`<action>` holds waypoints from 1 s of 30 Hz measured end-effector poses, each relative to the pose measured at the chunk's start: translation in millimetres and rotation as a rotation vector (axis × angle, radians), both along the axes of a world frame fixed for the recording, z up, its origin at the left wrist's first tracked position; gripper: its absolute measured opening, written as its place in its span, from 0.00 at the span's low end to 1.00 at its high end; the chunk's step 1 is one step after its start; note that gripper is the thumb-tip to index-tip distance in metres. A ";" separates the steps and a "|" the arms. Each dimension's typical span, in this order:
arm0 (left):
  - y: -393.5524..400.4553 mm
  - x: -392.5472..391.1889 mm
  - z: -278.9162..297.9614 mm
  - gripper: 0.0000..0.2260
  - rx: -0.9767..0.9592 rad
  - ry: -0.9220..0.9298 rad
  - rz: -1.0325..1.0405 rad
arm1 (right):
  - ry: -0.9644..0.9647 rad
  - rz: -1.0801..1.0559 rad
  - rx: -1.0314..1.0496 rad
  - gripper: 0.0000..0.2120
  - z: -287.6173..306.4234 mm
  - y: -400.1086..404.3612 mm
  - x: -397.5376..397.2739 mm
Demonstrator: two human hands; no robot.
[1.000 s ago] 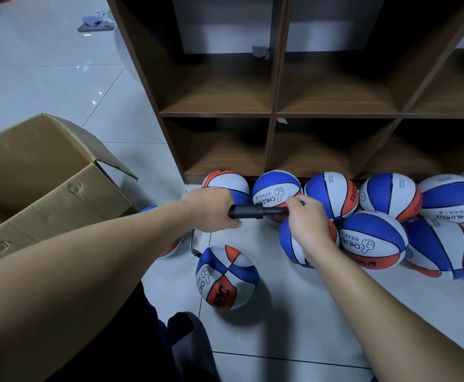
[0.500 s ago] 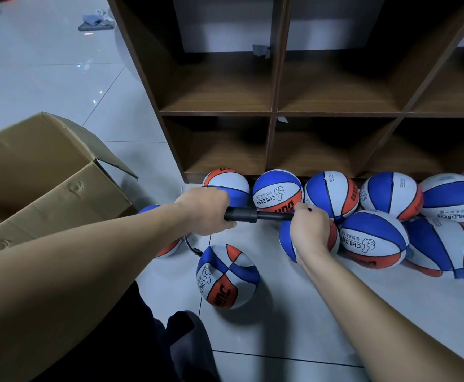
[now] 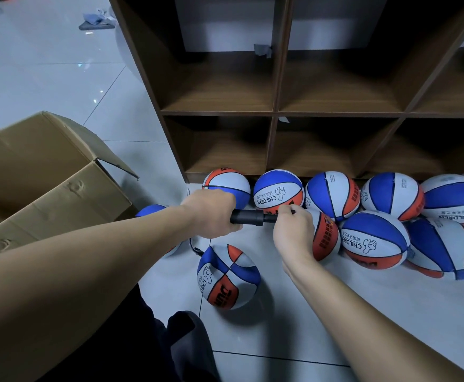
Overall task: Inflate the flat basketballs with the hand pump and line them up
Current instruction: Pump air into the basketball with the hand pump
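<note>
Left hand [image 3: 211,213] wrapped round hand pump [image 3: 248,216] barrel; right hand [image 3: 294,234] curled on plunger handle, handle itself hidden. Hose [image 3: 193,248] runs down to basketball on floor [image 3: 228,277], which looks partly soft.

We judge: keep barrel steady, push straight along its axis, full strokes, no side load on needle; ball may roll.

Inflated basketballs [image 3: 374,239] bunched against shelf unit [image 3: 276,114]; cubbies in view hold no balls. Cardboard box [image 3: 49,175] open at left; contents hidden.

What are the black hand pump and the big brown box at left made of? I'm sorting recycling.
Black hand pump: likely plastic, with a matte, moulded-looking barrel. Big brown box: corrugated cardboard, judging by its dull tan surface, dents and creased flaps.
</note>
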State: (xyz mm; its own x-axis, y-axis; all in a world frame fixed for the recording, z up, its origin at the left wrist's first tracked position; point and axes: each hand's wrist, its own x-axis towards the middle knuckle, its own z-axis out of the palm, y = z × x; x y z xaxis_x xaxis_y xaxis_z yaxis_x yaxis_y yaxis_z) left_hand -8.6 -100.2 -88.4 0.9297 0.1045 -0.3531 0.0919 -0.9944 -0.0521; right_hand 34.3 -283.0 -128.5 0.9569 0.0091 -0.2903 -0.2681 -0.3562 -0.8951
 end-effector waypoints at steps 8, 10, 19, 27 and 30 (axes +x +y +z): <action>-11.4 1.0 3.2 0.18 -0.013 0.014 -0.017 | -0.022 0.057 -0.021 0.16 -7.3 6.9 -6.2; -12.7 1.8 2.6 0.18 -0.026 0.019 -0.018 | -0.029 0.074 -0.028 0.16 -7.9 7.9 -7.6; -3.4 12.5 7.0 0.21 -0.056 0.004 0.020 | -0.057 0.235 -0.049 0.16 6.2 -9.0 29.8; 15.7 10.0 6.1 0.20 -0.020 0.066 0.061 | 0.097 0.108 -0.008 0.11 -1.7 -62.1 65.0; 6.8 9.7 4.8 0.19 0.003 0.048 0.039 | 0.058 0.037 -0.036 0.14 0.6 -56.1 59.6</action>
State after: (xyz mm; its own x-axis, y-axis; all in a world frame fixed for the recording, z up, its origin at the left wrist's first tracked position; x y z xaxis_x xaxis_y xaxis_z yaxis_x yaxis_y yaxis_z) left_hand 1.1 -93.5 -83.7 0.9067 0.1418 -0.3971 0.1284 -0.9899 -0.0603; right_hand 93.9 -339.0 -127.9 0.9378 0.0328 -0.3457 -0.3050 -0.3984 -0.8650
